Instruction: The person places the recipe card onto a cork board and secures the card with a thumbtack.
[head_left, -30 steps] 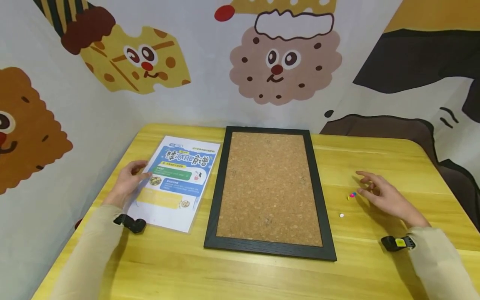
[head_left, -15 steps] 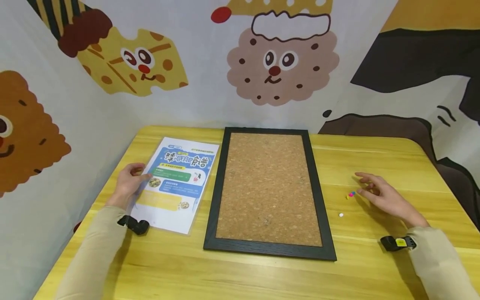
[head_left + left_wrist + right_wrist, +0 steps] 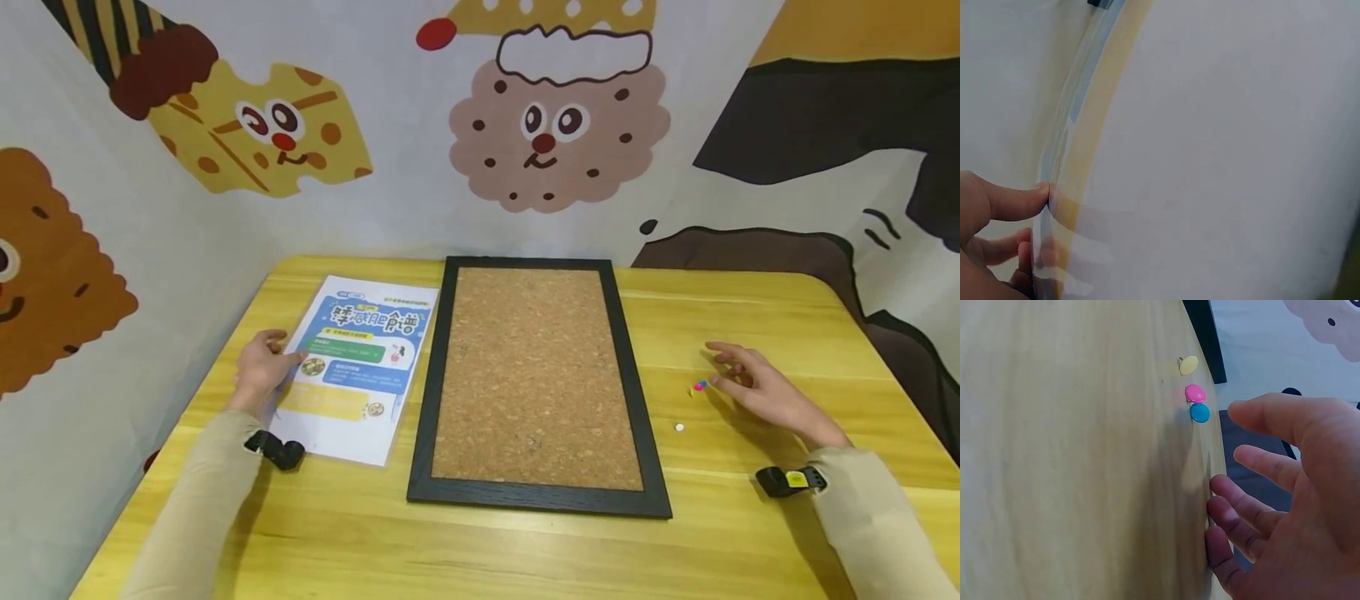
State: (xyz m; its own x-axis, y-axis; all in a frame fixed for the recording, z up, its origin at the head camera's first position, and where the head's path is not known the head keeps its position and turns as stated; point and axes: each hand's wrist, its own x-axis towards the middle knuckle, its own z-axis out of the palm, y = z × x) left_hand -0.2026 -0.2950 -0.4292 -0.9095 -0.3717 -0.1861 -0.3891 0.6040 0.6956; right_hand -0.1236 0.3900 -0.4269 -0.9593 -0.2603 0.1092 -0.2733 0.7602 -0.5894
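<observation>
My left hand pinches the left edge of a laminated poster with blue, green and yellow printed panels. In the left wrist view the thumb presses on top of the clear plastic edge, fingers showing underneath. To the right lies a cork board in a black frame. My right hand hovers low over the table with loosely bent fingers, holding nothing. Close to its fingertips sit a yellow thumbtack, a pink thumbtack and a blue thumbtack. A white thumbtack lies nearer the board's frame.
The light wooden table carries everything. Its far edge meets a white wall with cartoon food drawings, and another wall stands along the left side. Each wrist wears a small black camera on a strap.
The left hand and the poster's lower end have shifted slightly to the right. The right hand, the cork board and the thumbtacks stay in place; the view drifts a little.
</observation>
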